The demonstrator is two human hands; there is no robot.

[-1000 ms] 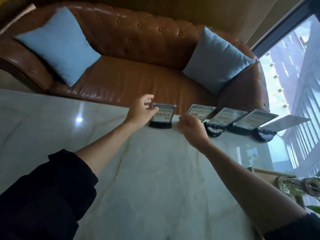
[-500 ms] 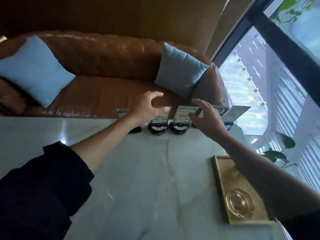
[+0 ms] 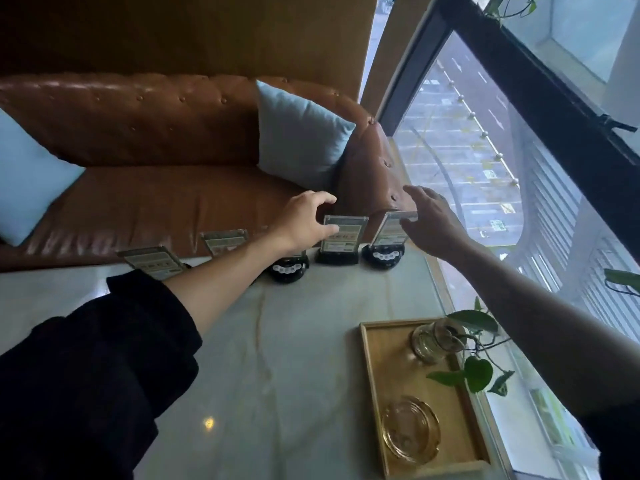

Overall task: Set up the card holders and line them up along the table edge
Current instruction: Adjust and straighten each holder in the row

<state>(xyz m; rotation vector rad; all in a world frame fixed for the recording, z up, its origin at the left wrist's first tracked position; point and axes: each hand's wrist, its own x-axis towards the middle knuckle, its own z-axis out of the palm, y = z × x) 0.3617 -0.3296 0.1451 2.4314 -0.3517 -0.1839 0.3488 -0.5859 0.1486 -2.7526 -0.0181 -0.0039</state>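
Note:
Several clear card holders on black bases stand in a row along the far edge of the pale marble table (image 3: 284,358). My left hand (image 3: 306,221) hovers with spread fingers over one holder (image 3: 287,270), whose card it hides, just left of an upright holder (image 3: 341,239). My right hand (image 3: 431,221) reaches to the rightmost holder (image 3: 389,237), fingertips at its top edge; I cannot tell whether it grips. Two more holders (image 3: 225,241) (image 3: 152,262) stand further left.
A brown leather sofa (image 3: 156,202) with blue cushions (image 3: 301,136) lies beyond the table edge. At the near right a gold tray (image 3: 374,379) carries a glass ashtray (image 3: 410,433) and a glass vase with a plant (image 3: 433,342). A large window (image 3: 485,161) borders the right side.
Both hands have shifted right along the row, from the left holders to the two rightmost ones. The view has swung right and the tray's plant has come into sight.

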